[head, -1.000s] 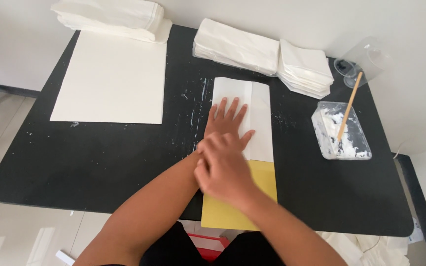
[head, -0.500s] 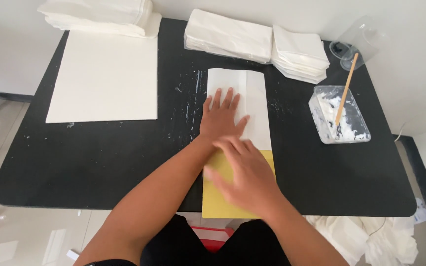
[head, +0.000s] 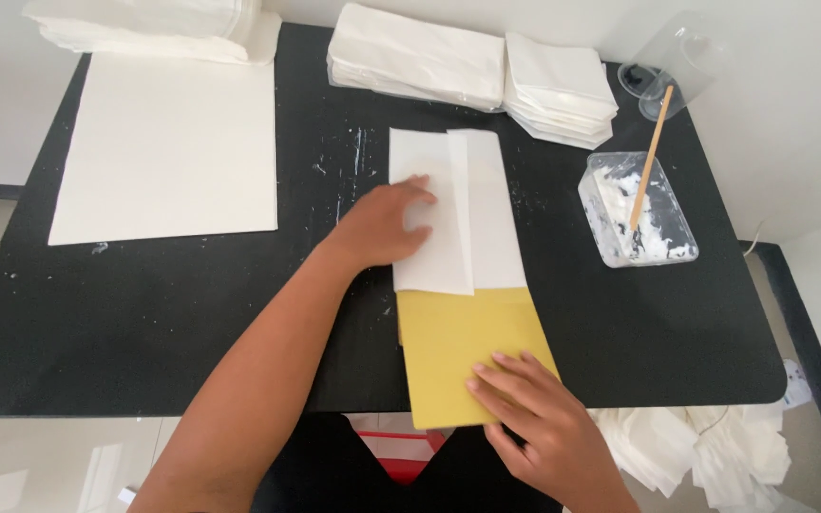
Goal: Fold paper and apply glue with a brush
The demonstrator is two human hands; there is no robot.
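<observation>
Under our left hand (head: pixel 379 225): folded white paper (head: pixel 453 211), flat palm, nothing gripped. Right hand (head: pixel 531 404) has slid back off it, now open flat on yellow sheet (head: pixel 458 347) just below. Fold looks pressed; we brace both layers on tabletop (head: pixel 192 313).

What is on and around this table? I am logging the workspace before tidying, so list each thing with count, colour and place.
table: 1, black, centre
large sheet: 1, cream, left
folded paper: 1, white, middle
yellow sheet: 1, near edge, under the paper
paper stacks: 3, white, far edge
tub: 1, clear, white paste, right
stick: 1, wooden, in tub
left hand: on folded paper
right hand: on yellow sheet
</observation>
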